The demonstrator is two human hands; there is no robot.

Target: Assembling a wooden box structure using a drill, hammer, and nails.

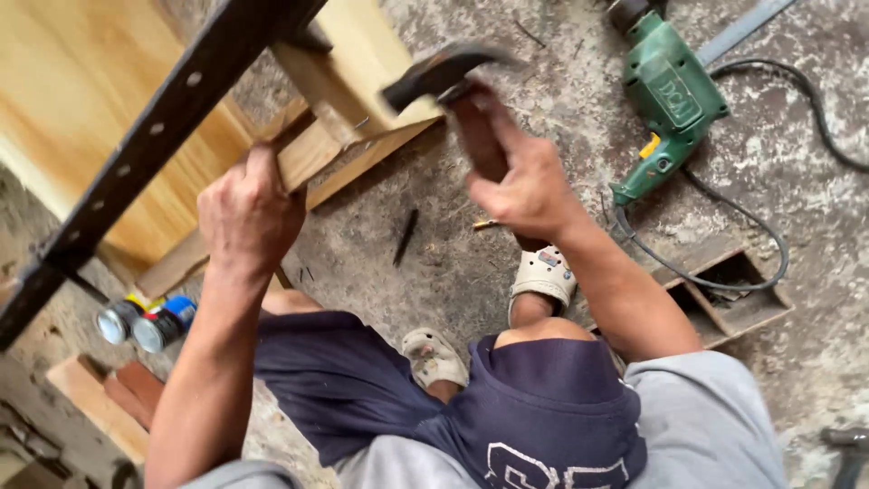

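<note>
1. The right hand [523, 186] has its grip wrapped tight around the dark wooden handle of a claw hammer [444, 74], whose blurred steel head hangs just above the upper edge of a wooden block [348, 86].
2. The left hand [246, 213] has its grip clamped over the lower edge of that light wooden piece, fingers curled over the top of it.
3. A dark metal bar with a row of holes [154, 131] runs diagonally across the upper left, in front of a pale wooden panel [81, 81].
4. On the concrete floor [543, 109], a green electric drill [665, 100] lies to the upper right, with its black cord [724, 281] looping past a small open wooden box [738, 303].
5. Two spray cans [145, 321] lie at lower left, beside stacked wood offcuts [100, 403].
6. The person squats in dark blue shorts, with pale clog sandals [541, 276] on both feet.
</note>
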